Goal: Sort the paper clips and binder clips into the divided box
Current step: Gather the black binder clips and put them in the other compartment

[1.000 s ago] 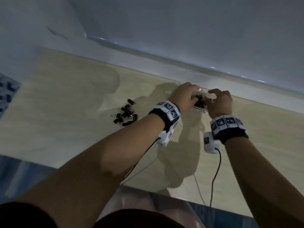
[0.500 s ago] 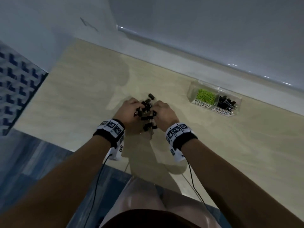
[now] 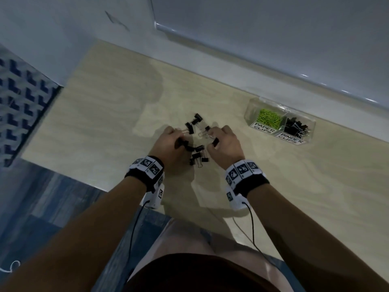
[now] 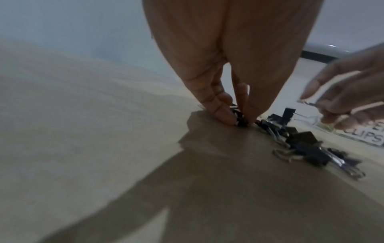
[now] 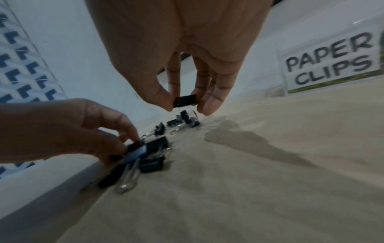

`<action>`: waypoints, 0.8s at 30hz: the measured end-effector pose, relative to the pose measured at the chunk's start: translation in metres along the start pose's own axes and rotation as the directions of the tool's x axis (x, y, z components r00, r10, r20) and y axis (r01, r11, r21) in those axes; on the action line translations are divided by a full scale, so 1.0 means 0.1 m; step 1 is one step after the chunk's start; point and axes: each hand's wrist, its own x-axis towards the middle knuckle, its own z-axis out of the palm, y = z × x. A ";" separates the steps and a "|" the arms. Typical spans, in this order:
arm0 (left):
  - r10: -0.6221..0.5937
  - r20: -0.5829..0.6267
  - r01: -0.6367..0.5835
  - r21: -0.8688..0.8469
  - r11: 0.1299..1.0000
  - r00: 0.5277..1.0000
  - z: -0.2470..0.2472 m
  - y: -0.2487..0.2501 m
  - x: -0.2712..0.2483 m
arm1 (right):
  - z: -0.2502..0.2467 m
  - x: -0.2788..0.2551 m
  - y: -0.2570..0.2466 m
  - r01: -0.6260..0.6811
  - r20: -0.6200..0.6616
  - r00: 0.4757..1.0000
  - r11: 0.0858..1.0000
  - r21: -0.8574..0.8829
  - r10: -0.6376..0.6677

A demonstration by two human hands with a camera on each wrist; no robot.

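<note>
Several black binder clips (image 3: 196, 153) lie in a loose pile on the pale wooden table (image 3: 105, 114). My left hand (image 3: 181, 142) is at the pile's left and pinches one binder clip (image 4: 242, 122) against the table. My right hand (image 3: 213, 142) is at the pile's right and pinches another binder clip (image 5: 185, 101) between thumb and fingers, just above the surface. The clear divided box (image 3: 252, 106) stands at the back right. Its left compartment holds green paper clips (image 3: 269, 118), and its right one holds black binder clips (image 3: 297, 129).
A blue patterned mat (image 3: 19, 106) lies off the table's left edge. A white ledge and wall (image 3: 231, 60) run along the back, just behind the box. My knees (image 3: 189, 239) and the wrist cables sit at the table's near edge.
One second ago both hands were over the divided box. They have since come back left to the pile, and each hand now pinches a binder clip.
</note>
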 end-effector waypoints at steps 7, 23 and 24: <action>0.067 0.055 -0.073 0.115 0.991 0.996 0.08 -0.04 -0.06 | 0.35 -0.07 -0.27 -0.049 0.177 0.981 0.984 -0.173 0.081; 0.093 0.067 -0.102 0.146 0.984 0.993 0.08 0.15 0.06 | -0.06 -0.16 0.15 -0.167 -0.061 0.982 0.969 0.181 0.181; 0.090 0.067 -0.099 0.137 0.986 0.994 0.07 0.16 0.07 | -0.15 -0.21 0.23 -0.169 -0.104 0.975 0.960 0.224 0.196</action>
